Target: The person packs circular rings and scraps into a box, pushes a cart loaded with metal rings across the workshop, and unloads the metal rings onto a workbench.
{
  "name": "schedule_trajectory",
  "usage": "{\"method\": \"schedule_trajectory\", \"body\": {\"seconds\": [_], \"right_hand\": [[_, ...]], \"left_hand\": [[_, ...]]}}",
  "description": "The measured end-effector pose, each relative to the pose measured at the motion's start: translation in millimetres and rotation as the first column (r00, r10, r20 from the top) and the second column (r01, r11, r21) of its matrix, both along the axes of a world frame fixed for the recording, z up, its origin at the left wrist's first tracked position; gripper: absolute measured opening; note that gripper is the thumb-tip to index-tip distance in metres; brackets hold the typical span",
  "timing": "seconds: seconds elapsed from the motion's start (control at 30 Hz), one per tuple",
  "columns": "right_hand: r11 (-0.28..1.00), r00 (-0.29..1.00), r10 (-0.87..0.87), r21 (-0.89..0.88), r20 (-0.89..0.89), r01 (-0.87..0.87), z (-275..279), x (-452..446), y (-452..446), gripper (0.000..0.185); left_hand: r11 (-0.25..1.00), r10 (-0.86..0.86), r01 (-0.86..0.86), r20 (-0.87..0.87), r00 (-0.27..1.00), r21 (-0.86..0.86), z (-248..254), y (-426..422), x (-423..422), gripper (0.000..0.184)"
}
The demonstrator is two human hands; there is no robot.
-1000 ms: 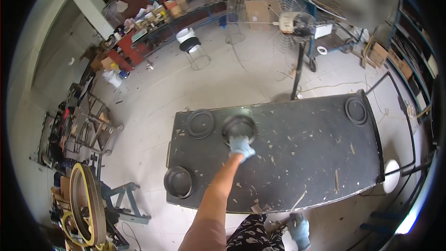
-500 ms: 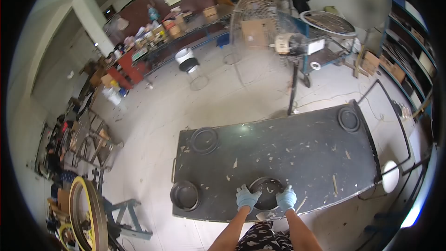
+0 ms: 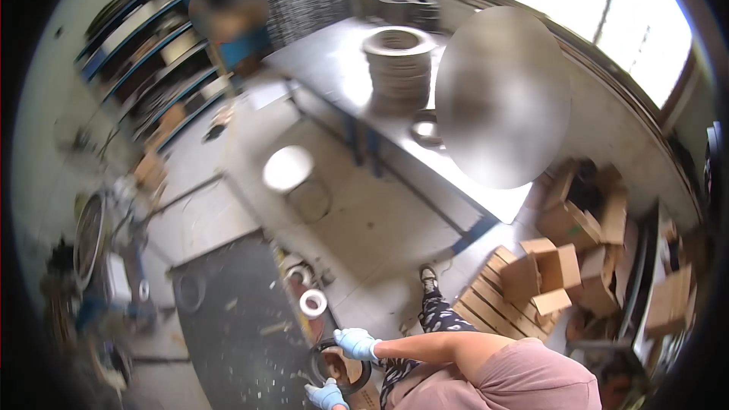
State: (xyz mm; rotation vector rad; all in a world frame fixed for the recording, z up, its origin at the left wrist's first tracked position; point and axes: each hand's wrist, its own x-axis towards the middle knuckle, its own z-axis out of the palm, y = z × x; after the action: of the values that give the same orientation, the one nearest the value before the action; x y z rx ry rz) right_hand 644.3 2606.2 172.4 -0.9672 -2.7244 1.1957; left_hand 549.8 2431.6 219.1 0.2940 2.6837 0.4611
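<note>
A black ring (image 3: 365, 376) is between my two gloved hands at the edge of the dark table (image 3: 235, 334). My right hand (image 3: 355, 344) grips its upper side, with the arm stretched across from the right. At the lower left of the ring, my left hand (image 3: 326, 395) has its fingers closed on the rim. Brown material shows through the ring's opening. Another black ring (image 3: 190, 291) lies at the table's far left corner.
White rolls (image 3: 313, 303) stand beside the dark table. Behind is a long bench (image 3: 334, 57) with a stack of rings (image 3: 399, 72). A round white stool (image 3: 288, 168) stands between them. Open cartons (image 3: 541, 273) and a wooden pallet (image 3: 486, 296) are at right. Shelves (image 3: 156, 53) stand at upper left.
The view has swung right, toward the bench and windows. My hands, earlier at both sides of a ring on the table, now hold a ring at the table's edge. One leg is stepped out.
</note>
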Motion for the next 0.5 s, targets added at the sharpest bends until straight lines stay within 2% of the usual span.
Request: {"method": "schedule_trajectory", "body": {"seconds": [0.03,0.07,0.1,0.13,0.2,0.23,0.27,0.3,0.33,0.37,0.4,0.43,0.5], "right_hand": [[0.993,0.994,-0.113,0.014,-0.008,0.113,2.2,21.7,24.6,0.029],[0.976,0.976,-0.216,0.021,-0.021,0.216,6.7,40.9,47.5,0.029],[0.956,0.956,-0.293,-0.028,0.011,0.293,36.4,72.1,77.0,0.03],[0.929,0.93,-0.368,-0.033,0.01,0.368,43.2,100.5,103.4,0.031],[0.861,0.862,-0.506,-0.044,0.024,0.506,58.0,158.7,154.2,0.033],[0.803,0.803,-0.596,-0.001,-0.028,0.596,59.4,187.8,176.5,0.026],[0.748,0.749,-0.66,0.042,-0.056,0.662,58.9,216.5,197.7,0.03],[0.682,0.684,-0.729,0.053,-0.024,0.729,62.6,242.6,217.8,0.033],[0.616,0.617,-0.787,0.06,0.008,0.785,68.6,270.4,239.4,0.036],[0.561,0.561,-0.828,0.073,0.028,0.825,73.3,299.5,258.7,0.037],[0.51,0.508,-0.86,0.086,0.046,0.856,75.0,326.9,277.2,0.038],[0.441,0.439,-0.897,0.099,0.045,0.892,73.9,350.8,293.9,0.039],[0.324,0.322,-0.946,0.109,0.042,0.94,65.5,394.6,325.0,0.04]], "left_hand": [[0.995,-0.086,0.087,-0.009,0.996,0.043,-9.1,29.9,3.2,0.089],[0.975,-0.193,0.194,0.024,0.981,-0.104,30.5,77.4,18.0,0.087],[0.968,-0.246,0.244,-0.04,0.968,-0.053,8.2,108.0,19.3,0.086],[0.956,-0.292,0.294,-0.102,0.951,-0.005,-16.2,143.3,23.4,0.085],[0.882,-0.431,0.466,-0.277,0.859,0.075,-14.6,221.2,61.9,0.078],[0.829,-0.513,0.531,-0.139,0.847,0.177,12.6,272.3,86.2,0.075],[0.761,-0.608,0.644,-0.256,0.752,0.085,-6.2,306.1,99.2,0.073],[0.716,-0.656,0.684,-0.201,0.728,0.139,13.3,347.0,129.3,0.07],[0.664,-0.735,0.738,-0.073,0.674,0.12,23.2,387.8,153.4,0.069],[0.598,-0.761,0.786,-0.198,0.618,0.156,28.2,418.6,184.8,0.066],[0.548,-0.815,0.826,-0.136,0.563,0.133,50.6,453.0,219.3,0.065],[0.484,-0.847,0.863,-0.173,0.503,0.142,39.2,482.6,240.1,0.063],[0.371,-0.914,0.922,-0.133,0.384,0.113,43.4,539.4,288.3,0.062]]}}
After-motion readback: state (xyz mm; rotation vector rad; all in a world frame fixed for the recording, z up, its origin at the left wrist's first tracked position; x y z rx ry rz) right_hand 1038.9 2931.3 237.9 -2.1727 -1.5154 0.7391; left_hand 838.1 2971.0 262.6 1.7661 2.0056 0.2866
